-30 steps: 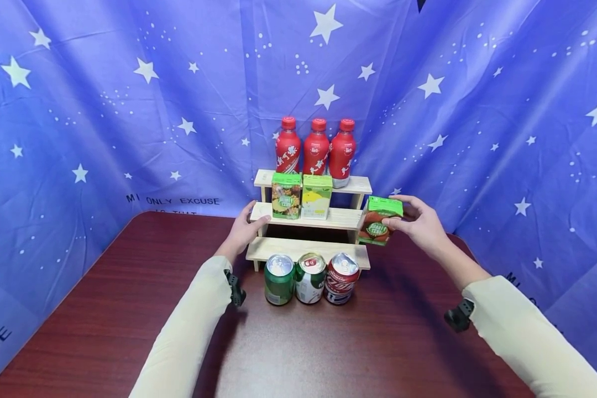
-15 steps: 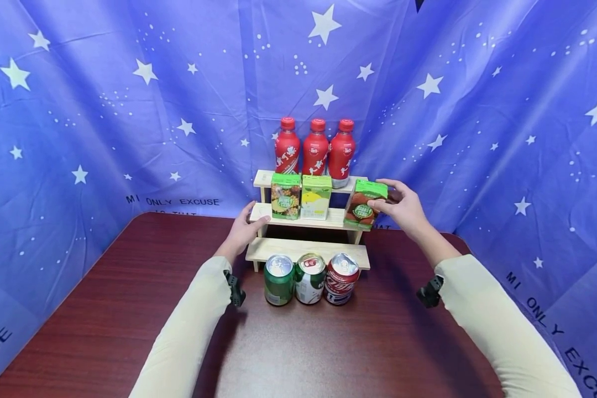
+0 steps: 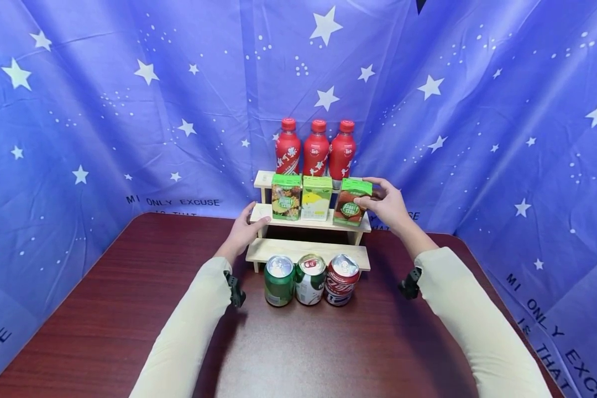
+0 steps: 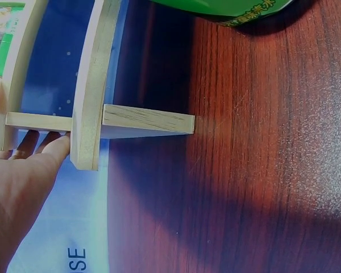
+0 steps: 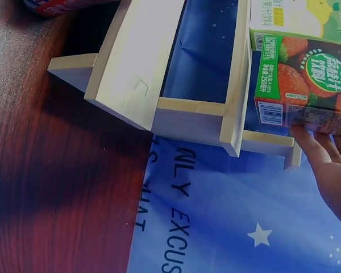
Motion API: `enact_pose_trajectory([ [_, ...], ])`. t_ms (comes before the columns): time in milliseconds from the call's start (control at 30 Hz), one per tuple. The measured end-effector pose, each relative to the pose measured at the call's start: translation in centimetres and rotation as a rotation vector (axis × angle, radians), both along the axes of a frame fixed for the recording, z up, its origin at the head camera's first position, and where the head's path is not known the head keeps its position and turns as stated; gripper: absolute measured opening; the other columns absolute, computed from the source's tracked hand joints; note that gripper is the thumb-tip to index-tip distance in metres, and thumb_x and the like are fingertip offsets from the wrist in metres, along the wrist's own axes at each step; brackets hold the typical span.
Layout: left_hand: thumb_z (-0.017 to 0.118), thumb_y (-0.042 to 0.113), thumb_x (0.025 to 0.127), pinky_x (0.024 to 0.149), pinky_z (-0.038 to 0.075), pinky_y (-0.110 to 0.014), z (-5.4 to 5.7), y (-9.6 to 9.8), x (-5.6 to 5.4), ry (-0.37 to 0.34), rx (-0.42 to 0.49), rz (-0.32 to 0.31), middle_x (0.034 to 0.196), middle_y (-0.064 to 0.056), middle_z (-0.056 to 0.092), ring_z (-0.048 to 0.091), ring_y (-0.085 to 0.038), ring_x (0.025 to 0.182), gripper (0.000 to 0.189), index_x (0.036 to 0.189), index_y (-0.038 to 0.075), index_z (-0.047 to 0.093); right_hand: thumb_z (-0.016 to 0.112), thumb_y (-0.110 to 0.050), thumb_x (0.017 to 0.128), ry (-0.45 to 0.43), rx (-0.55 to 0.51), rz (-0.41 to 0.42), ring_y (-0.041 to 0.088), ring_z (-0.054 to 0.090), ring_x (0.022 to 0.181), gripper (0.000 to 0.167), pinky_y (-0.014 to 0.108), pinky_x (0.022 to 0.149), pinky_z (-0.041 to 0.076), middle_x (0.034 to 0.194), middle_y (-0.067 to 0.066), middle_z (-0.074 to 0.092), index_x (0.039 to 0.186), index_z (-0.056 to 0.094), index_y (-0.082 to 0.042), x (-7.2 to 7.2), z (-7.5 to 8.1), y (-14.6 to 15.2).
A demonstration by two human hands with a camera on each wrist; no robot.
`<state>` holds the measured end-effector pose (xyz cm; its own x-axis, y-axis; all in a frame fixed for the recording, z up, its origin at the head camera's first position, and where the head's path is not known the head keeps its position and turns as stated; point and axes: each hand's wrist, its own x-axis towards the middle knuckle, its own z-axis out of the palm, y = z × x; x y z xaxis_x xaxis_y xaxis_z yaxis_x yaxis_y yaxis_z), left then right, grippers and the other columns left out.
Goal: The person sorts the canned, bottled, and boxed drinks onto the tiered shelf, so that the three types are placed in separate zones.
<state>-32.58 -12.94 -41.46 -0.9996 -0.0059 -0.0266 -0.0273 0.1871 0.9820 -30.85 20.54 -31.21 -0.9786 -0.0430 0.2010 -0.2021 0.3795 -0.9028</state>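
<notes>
A strawberry juice box [image 3: 349,209] with a green top stands at the right end of the middle step of a wooden tiered rack [image 3: 303,250]. My right hand [image 3: 389,207] holds it from its right side, thumb on the front. In the right wrist view, the juice box [image 5: 298,85] appears just above the shelf edge; whether it touches cannot be told there. My left hand [image 3: 241,233] grips the left end of the middle step, its thumb near the top surface. A pineapple-printed juice box [image 3: 286,198] and a yellow-green juice box [image 3: 316,199] stand left of the held box.
Three red bottles [image 3: 316,148] line the top step. On the dark red table [image 3: 308,354], a green can [image 3: 279,282], a white-and-green can [image 3: 310,281] and a red can [image 3: 341,281] stand before the bottom step. A blue starry curtain [image 3: 219,121] hangs behind.
My right hand has carried the strawberry juice box leftward from beside the rack onto the middle step, and the box has gone from tilted to nearly upright. My left hand stays put.
</notes>
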Motion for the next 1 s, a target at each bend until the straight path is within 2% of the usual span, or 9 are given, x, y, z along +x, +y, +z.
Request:
enact_pose_trajectory([
  [233,0.064,0.029,0.089,0.099,0.043,-0.042,-0.3,0.1,-0.3,-0.014,0.009,-0.015,0.144,-0.018,0.038,0.047,-0.032,0.122,0.079,0.151,0.021,0.015,0.071,-0.017,0.083,-0.019,-0.015,0.010,0.003,0.058,0.082,0.061,0.020,0.071,0.051,0.101,0.001,0.062,0.137,0.043,-0.012,-0.5,-0.6,-0.2],
  [400,0.064,0.028,0.090,0.097,0.043,-0.041,-0.2,0.0,-0.2,-0.013,0.014,-0.002,0.142,-0.018,0.040,0.048,-0.031,0.120,0.078,0.151,0.022,0.015,0.071,-0.017,0.084,-0.032,-0.038,0.017,0.004,0.058,0.085,0.060,0.021,0.073,0.053,0.107,0.004,0.061,0.137,0.043,-0.013,-1.2,-0.7,-0.7],
  [600,0.063,0.029,0.090,0.099,0.043,-0.042,0.1,-0.2,-0.2,-0.017,0.007,-0.003,0.145,-0.017,0.037,0.047,-0.031,0.122,0.079,0.151,0.023,0.015,0.071,-0.018,0.083,-0.043,-0.057,-0.020,0.006,0.056,0.086,0.061,0.022,0.073,0.051,0.106,0.002,0.060,0.138,0.044,-0.015,-2.0,-0.9,-1.1],
  [867,0.065,0.033,0.088,0.099,0.042,-0.043,0.3,-0.2,-0.1,-0.030,-0.009,0.001,0.148,-0.016,0.032,0.045,-0.031,0.124,0.081,0.151,0.023,0.016,0.070,-0.015,0.084,-0.053,-0.123,-0.027,0.004,0.055,0.091,0.063,0.019,0.072,0.051,0.111,0.002,0.056,0.140,0.041,-0.014,-2.2,-1.1,-1.6],
  [1000,0.065,0.031,0.088,0.096,0.044,-0.040,0.2,-0.1,-0.1,-0.029,0.002,0.000,0.146,-0.017,0.035,0.047,-0.030,0.120,0.080,0.151,0.022,0.015,0.070,-0.016,0.084,-0.052,-0.116,-0.031,0.006,0.057,0.094,0.063,0.023,0.078,0.052,0.116,0.007,0.055,0.140,0.042,-0.016,-2.1,-1.3,-1.6],
])
